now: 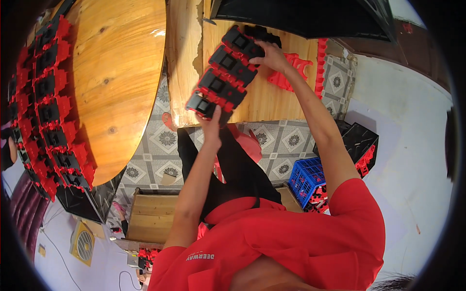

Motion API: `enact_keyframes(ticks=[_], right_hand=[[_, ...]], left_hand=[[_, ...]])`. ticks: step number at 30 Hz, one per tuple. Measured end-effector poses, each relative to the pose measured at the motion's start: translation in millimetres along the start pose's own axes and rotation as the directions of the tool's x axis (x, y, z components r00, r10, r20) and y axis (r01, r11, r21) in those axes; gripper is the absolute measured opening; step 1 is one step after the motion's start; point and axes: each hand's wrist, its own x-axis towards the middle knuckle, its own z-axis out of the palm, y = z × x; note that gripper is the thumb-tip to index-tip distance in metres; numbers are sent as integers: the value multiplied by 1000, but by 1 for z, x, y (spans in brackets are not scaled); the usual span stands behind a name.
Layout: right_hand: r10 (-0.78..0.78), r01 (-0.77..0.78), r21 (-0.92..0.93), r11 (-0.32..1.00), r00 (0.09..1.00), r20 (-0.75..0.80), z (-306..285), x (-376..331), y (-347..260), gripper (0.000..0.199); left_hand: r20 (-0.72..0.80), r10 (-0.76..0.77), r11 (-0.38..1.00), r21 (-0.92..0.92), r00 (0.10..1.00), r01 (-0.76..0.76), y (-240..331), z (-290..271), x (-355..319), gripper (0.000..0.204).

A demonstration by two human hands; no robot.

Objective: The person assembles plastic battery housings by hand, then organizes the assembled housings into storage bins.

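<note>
A row of four linked, block-like segments (223, 73) spans the two hands, black on top with bright red parts showing along the sides and in the gaps between them. Each black block carries a raised, squarish frame around a darker middle. The row lies slantwise: its near end is in the left hand (210, 127), whose thumb presses on the nearest segment, and from there it runs forward and rightward to the right hand (273, 57), whose fingers touch the right side of the farthest segment. The middle two segments sit between the hands, untouched, their frames facing up, all four joined in line
</note>
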Motion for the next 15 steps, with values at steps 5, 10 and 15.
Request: enact_keyframes(ticks=[5, 10, 15], right_hand=[[113, -97, 110, 989, 981, -155, 32, -15, 0, 87], [131, -70, 348, 935, 979, -155, 38, -15, 0, 82], [110, -19, 450, 893, 978, -175, 10, -45, -8, 72]], left_hand=[[9, 151, 985, 82, 989, -151, 21, -1, 7, 112], [-9, 353, 930, 117, 936, -349, 1, -8, 24, 116], [9, 292, 949, 121, 956, -291, 21, -7, -29, 109]])
